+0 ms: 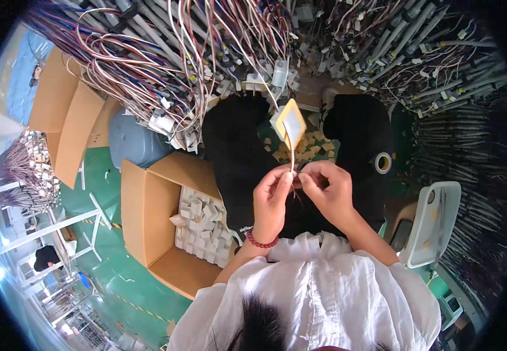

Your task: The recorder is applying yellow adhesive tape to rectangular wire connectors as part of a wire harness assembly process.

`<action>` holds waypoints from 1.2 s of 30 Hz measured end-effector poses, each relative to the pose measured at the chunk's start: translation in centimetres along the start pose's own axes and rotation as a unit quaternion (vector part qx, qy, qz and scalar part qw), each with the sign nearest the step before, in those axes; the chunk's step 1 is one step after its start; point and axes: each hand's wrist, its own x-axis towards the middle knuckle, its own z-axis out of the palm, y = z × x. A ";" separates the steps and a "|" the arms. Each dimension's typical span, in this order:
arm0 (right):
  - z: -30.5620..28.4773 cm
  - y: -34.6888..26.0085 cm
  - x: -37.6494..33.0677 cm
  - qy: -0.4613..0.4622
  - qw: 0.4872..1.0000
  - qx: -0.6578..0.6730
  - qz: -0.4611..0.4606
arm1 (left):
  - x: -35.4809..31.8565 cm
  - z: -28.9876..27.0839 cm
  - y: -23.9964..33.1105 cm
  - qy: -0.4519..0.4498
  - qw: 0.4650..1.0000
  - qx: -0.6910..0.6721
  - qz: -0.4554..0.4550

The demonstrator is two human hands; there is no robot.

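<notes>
A thin pale wire (292,153) is pinched between the closed fingertips of the left hand (272,202) and right hand (328,190). Its long axis runs straight up from both grips to a square cream-rimmed white tag (288,121), above the dark lap.

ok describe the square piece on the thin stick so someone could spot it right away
Start at the two hands, left hand and right hand, pinched together mid-picture above the white shirt. A thin stick rises from the fingers to the square piece: the only one raised, tan-rimmed with a white centre, unlike the loose scraps below.
</notes>
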 end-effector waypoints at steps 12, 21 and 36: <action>0.2 0.6 0.3 0.068 0.984 -0.095 -0.131 | -0.2 0.2 0.6 -0.055 0.990 0.110 0.072; 0.1 0.1 -0.3 0.024 0.994 -0.047 -0.094 | 0.0 0.0 0.5 -0.010 0.994 0.100 0.053; -3.5 1.8 1.4 0.015 0.832 0.535 0.148 | 1.4 -1.6 1.0 0.071 0.996 0.062 0.006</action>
